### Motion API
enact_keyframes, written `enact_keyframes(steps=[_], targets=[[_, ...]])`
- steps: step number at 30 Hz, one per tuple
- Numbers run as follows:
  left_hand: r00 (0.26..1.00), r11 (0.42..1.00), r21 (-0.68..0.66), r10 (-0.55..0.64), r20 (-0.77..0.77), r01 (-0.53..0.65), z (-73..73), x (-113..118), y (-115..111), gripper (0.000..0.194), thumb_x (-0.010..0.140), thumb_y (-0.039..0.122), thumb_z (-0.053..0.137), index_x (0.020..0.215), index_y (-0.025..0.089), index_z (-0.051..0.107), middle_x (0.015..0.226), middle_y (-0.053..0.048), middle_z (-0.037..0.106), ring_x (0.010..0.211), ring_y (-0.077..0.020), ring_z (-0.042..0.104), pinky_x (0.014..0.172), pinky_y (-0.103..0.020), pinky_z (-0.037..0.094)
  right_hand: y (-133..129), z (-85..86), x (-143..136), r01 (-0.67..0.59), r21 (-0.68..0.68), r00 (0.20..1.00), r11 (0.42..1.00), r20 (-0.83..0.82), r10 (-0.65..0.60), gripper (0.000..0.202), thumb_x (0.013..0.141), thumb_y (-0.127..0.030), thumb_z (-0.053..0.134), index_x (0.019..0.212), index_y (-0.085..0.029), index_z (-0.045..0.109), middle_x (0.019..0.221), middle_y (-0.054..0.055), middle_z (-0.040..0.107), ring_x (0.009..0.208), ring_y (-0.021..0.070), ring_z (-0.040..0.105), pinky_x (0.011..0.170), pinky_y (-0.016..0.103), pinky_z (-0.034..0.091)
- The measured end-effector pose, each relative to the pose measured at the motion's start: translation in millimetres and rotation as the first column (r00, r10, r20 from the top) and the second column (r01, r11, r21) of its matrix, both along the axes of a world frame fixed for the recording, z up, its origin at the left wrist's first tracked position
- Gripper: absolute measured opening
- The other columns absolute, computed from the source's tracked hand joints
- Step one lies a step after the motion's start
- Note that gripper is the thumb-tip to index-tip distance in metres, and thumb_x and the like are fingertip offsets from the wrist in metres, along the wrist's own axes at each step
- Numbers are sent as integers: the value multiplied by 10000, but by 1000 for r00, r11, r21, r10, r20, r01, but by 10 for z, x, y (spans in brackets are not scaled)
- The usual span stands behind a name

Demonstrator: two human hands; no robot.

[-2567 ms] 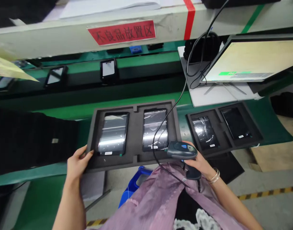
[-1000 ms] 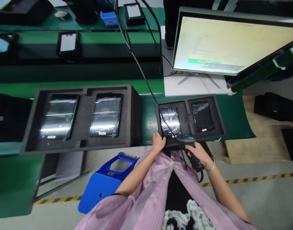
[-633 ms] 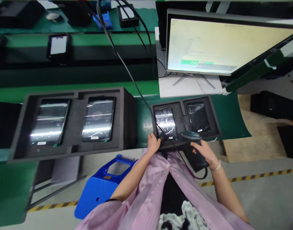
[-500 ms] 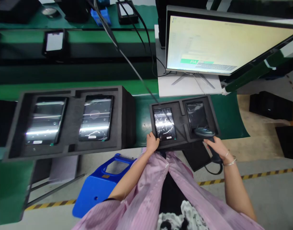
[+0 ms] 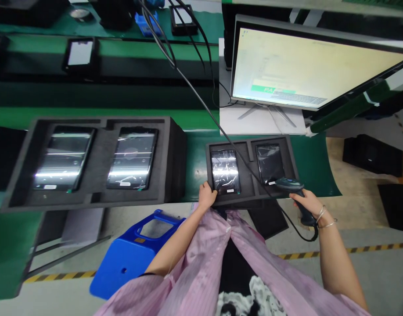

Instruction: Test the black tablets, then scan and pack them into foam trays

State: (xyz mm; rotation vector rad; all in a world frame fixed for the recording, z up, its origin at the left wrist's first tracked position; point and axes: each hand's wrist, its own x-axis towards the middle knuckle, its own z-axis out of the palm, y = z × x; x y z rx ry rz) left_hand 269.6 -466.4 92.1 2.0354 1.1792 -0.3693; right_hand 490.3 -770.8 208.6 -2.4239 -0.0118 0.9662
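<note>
My left hand (image 5: pixel 207 196) is closed on the front left corner of a dark foam tray (image 5: pixel 248 188). In the tray's left compartment lies a tablet (image 5: pixel 225 171) in shiny film, with a white label at its lower edge. A darker film-covered tablet (image 5: pixel 270 162) lies in the right compartment. My right hand (image 5: pixel 308 204) is wrapped round the handle of a barcode scanner (image 5: pixel 289 184), whose head is over the tray's front right corner, near that tablet's label. The scanner's black cable (image 5: pixel 201 102) crosses above the tray.
To the left stands a foam tray stack (image 5: pixel 101 166) with two tablets on top. A monitor (image 5: pixel 313 66) rises behind on a white board (image 5: pixel 260 125). A blue plastic stool (image 5: pixel 129 259) is by my left arm. Another device (image 5: pixel 80 53) sits on the green line behind.
My right hand and the scanner have moved right and slightly down, uncovering the right tablet's white label. The cable now hangs lower across the tray. My left hand stays on the tray's corner.
</note>
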Motion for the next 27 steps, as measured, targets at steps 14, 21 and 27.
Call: enact_keyframes(steps=[14,21,27], targets=[[968,980,-45,198,153,-194,873,119,342,311,621,113,527,931,116,498,979,-140,529,893,-232,589,775,-288,468,-113,-543,220,518,447,837,730,-87,-540,355,426,-391,680,722,-200,630,670,3,680,670,209,641,616,306,534],[899,981,43,153,411,-187,1749,-819,1245,458,517,163,484,975,166,473,1023,-67,491,954,-221,535,878,-333,450,175,-372,-527,619,473,780,627,-273,-563,261,454,-309,678,700,-223,684,698,36,701,648,240,661,608,346,565],[875,892,149,367,315,-428,1797,-2130,2398,639,455,244,465,1085,145,498,1067,-64,569,932,-265,562,875,-367,454,1204,-182,-1359,362,618,929,698,-306,-210,288,530,-352,703,793,-233,707,834,81,713,857,310,654,828,458,518]])
